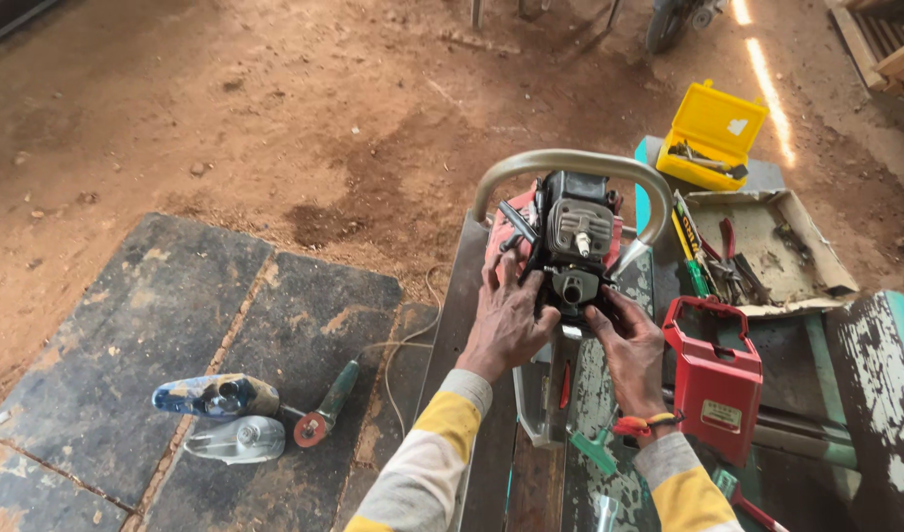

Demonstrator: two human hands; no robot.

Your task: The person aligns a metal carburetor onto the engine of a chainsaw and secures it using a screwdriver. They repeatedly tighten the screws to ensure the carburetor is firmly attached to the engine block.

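We are working on a stripped chainsaw engine (pixel 573 241), which is resting on a worn wooden bench (pixel 609 394) with its curved grey handle bar (pixel 570 163) arching over it. Our left hand (pixel 508 317) is pressed against the engine's left flank, fingers spread; our right hand (pixel 629 347) is gripping its lower right corner, fingers curled on the casing. We are judging the engine heavy, rigid and probably oily; the handle bar looks the safest hold. Right of the engine, the red cover (pixel 716 379) and a cardboard tray of tools (pixel 767 246) are crowding the bench. Left of the engine, the bench edge is dropping to floor slabs (pixel 205 315).
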